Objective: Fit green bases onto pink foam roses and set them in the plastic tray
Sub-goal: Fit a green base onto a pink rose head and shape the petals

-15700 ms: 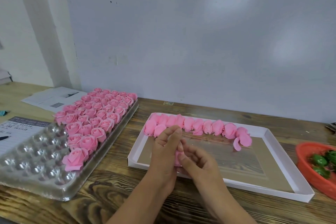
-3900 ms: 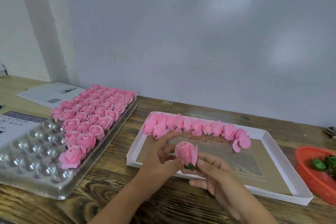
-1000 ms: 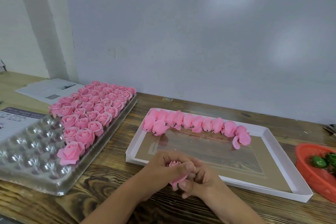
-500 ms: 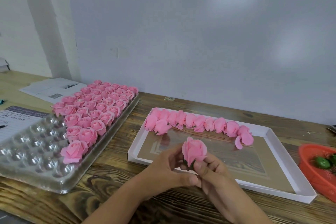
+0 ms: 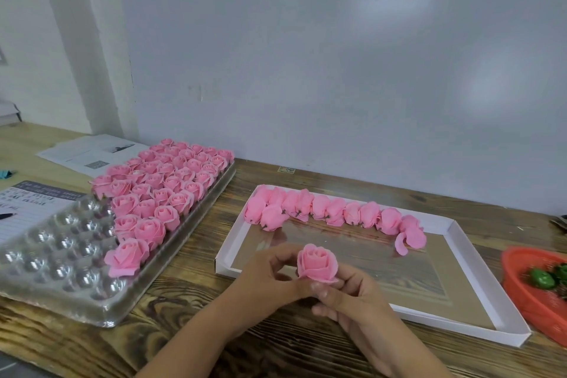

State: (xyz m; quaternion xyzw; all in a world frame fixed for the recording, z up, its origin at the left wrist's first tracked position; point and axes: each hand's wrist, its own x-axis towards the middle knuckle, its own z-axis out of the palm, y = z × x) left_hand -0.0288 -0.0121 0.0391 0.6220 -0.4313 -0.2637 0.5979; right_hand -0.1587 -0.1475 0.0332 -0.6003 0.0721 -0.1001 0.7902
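Both hands meet low in the centre of the frame, and the pink rose (image 5: 318, 264) sits upright between them, bloom up. The right hand (image 5: 352, 301) pinches it from beneath, and the left hand (image 5: 270, 278) curls fingertips against its side. The plastic tray (image 5: 101, 305) lies left of the grip, open cups at lower left, so the left hand is nearer.

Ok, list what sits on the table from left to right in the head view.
Papers → clear plastic tray part-filled with roses → rose held up in both hands → white cardboard tray with a row of loose roses → red basket holding green bases.
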